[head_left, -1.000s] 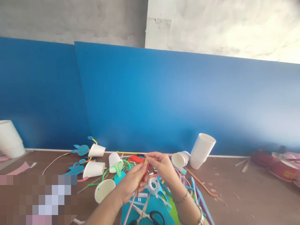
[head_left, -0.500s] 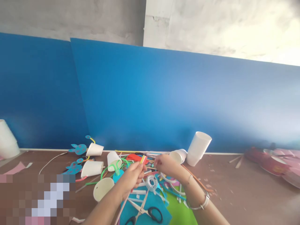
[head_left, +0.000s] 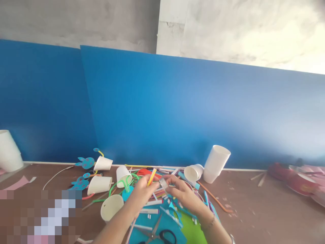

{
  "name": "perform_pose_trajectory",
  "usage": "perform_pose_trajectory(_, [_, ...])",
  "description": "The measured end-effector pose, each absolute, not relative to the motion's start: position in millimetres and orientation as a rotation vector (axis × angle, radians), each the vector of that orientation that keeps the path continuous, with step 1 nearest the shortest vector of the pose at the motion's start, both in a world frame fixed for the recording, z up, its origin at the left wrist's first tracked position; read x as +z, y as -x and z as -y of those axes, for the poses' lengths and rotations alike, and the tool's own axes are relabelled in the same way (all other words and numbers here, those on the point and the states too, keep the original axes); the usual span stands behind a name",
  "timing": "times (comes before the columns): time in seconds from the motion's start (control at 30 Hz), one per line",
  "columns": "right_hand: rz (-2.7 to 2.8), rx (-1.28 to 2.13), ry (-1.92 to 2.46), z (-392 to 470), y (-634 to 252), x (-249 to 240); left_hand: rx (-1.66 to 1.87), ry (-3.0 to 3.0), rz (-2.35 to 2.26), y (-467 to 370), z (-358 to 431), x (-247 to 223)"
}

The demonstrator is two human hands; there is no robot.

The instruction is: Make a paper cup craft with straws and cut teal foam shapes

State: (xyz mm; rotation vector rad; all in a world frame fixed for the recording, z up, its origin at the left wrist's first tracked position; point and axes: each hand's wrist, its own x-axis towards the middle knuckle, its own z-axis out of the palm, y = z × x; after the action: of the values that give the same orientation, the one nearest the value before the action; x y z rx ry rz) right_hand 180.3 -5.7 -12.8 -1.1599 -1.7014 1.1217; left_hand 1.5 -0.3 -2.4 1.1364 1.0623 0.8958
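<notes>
Near the middle of the table, my left hand (head_left: 144,190) is closed around a yellow straw (head_left: 151,177), whose end sticks up past the thumb. Just to its right, my right hand (head_left: 180,190) grips a clear tape roll (head_left: 163,184), fingers pinched on its edge close to the left fingertips. Black-handled scissors (head_left: 167,236) lie open below, on blue sheets (head_left: 179,234) beside a green sheet (head_left: 194,232). White-bodied markers (head_left: 151,210) rest on the blue sheet under my hands.
Left of my hands lie white paper cups (head_left: 100,184), two with blue spotted cut-outs (head_left: 86,163). A tall cup stack (head_left: 215,164) leans at the right, near an orange strip (head_left: 215,197). A blue partition (head_left: 157,108) stands behind the table (head_left: 254,210).
The tape roll has left the sheets and is now in my right hand. My right hand has come in beside my left hand, which still holds the yellow straw.
</notes>
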Motion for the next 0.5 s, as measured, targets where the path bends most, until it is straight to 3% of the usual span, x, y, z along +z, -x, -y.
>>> perform_pose_trajectory(0.17, [1.380,1.605,0.792,12.7,-175.9,-6.9,1.002,-1.143,-0.916,-4.9,1.8,-1.5])
perform_pose_trajectory(0.5, [1.333,1.631,0.708,15.3,-169.5,-4.2,0.942,-1.149,-0.974,-4.4,-1.6,-8.5])
